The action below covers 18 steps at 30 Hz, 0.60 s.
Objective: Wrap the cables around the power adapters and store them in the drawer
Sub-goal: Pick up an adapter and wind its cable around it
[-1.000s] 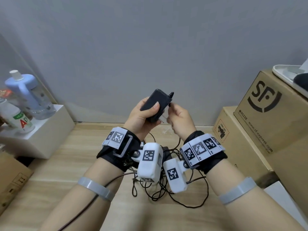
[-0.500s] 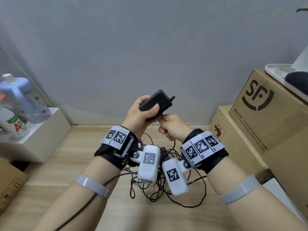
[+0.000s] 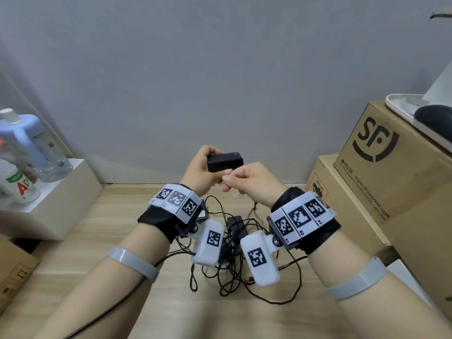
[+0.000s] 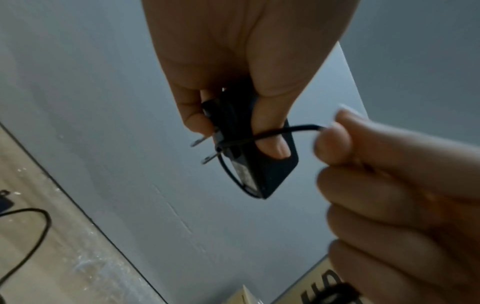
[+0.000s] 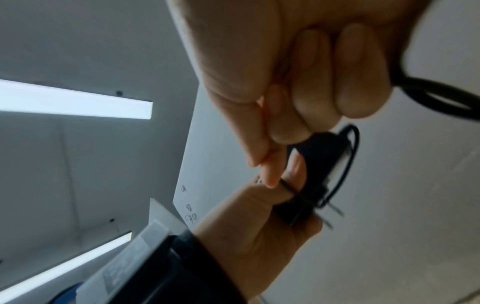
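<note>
Both hands work above the floor: the left hand [image 3: 200, 167] grips the black power adapter [image 3: 225, 161] — thumb [image 4: 272, 131] pressed on its face, over a cable [image 4: 285, 131] loop. Just right of that thumb, the right hand [image 3: 249, 182] pinches the cable taut; below the fingers, a tangle of adapters and cables [image 3: 232, 253] lies on the wooden floor [image 3: 97, 241].

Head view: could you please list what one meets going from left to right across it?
Bottles → white box → left hand → power adapter → right hand → cardboard boxes.
</note>
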Each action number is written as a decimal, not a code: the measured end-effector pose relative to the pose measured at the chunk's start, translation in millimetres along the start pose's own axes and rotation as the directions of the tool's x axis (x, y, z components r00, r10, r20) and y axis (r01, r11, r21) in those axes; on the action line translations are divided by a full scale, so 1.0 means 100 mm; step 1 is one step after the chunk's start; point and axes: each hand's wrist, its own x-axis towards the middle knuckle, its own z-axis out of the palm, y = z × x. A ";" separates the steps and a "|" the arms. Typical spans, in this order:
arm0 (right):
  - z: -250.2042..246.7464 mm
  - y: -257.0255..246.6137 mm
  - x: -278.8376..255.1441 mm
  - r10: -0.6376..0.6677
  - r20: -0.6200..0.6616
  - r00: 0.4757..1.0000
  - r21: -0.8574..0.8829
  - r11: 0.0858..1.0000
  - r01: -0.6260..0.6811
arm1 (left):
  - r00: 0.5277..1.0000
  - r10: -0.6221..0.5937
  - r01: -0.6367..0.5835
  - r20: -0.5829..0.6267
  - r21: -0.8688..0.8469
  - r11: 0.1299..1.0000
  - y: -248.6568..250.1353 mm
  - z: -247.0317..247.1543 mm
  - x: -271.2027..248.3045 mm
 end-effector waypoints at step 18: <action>-0.07 0.28 0.15 -0.066 -0.262 0.963 -0.037 0.998 0.058 | 0.948 0.001 0.153 0.319 -0.457 0.876 0.11 -0.22 0.02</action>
